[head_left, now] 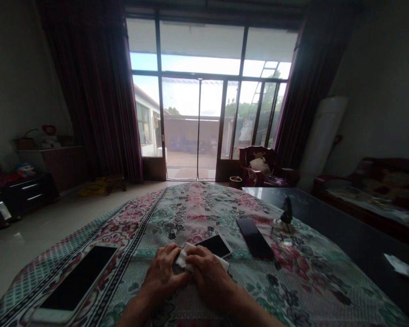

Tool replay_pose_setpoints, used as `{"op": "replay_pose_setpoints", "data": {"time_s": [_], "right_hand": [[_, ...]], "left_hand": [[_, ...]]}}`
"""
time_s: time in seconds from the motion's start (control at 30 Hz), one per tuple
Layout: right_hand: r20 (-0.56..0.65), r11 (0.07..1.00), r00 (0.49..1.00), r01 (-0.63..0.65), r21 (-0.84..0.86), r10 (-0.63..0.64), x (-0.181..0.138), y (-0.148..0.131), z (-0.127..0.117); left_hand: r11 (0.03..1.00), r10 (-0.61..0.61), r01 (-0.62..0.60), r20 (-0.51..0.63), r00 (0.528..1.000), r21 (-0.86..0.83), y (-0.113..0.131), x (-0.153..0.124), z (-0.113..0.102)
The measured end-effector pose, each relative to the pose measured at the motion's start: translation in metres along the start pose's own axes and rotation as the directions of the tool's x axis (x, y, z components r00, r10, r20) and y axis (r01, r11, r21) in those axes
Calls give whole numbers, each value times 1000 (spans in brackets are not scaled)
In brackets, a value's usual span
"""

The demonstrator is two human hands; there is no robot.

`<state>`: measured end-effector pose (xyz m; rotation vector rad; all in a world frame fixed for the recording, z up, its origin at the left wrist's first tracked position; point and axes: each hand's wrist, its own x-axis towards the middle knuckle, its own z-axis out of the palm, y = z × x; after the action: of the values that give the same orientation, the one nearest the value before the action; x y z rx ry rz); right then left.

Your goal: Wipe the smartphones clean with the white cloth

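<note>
Both my hands meet at the near middle of a table spread with a flowered cloth [163, 281]. Under the bent fingers of my right hand [206, 272] is a bunched white cloth [187, 254], pressed against a phone [215, 245] with a white edge and dark screen. The phone's near part is hidden by the hand and cloth. My left hand [163, 268] lies against the phone's left side, its fingers curled at the edge of the white cloth. Just to the right lies a dark phone [255, 238]. A larger white phone [78, 284] rests at the left.
A clear spray bottle with a black top [286, 218] stands beyond the dark phone. At the right, a crumpled white wipe or packet [402, 267] lies on the dark tabletop [354, 240]. A wooden chair [259, 163] stands near the glass door [197, 131].
</note>
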<state>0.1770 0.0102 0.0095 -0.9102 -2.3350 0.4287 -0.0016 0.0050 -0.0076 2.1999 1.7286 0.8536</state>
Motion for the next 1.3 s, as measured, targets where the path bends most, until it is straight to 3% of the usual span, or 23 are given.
{"op": "replay_pose_setpoints", "data": {"time_s": [0.13, 0.33, 0.5, 0.6, 0.87, 1.07, 1.3], "right_hand": [[-48, 997, 997, -63, -33, 61, 2, 13, -6], [-198, 944, 950, -275, -179, 239, 4, 46, -17], [-250, 909, 925, -345, -232, 287, 1, 61, -21], [-242, 928, 936, -308, -210, 256, 0, 51, -18], [-74, 998, 996, -57, -6, 56, -1, 0, 2], [-86, 998, 995, -44, 53, 48, -2, 2, 3], [-81, 998, 996, 21, -62, -26, -1, 9, 3]], "left_hand": [[1000, -17, 17, 1, 1000, -19, 0, -1, -1], [999, -34, 35, 16, 999, -35, 3, -1, -5], [999, -38, 39, 32, 999, -29, 2, 0, -4], [999, -33, 34, 30, 999, -14, 2, 0, -3], [1000, -9, 9, 13, 1000, 11, 4, -1, -3], [1000, 10, -10, 10, 1000, 11, 3, -1, -2], [1000, -3, 3, 14, 1000, 13, 4, -1, -3]]}}
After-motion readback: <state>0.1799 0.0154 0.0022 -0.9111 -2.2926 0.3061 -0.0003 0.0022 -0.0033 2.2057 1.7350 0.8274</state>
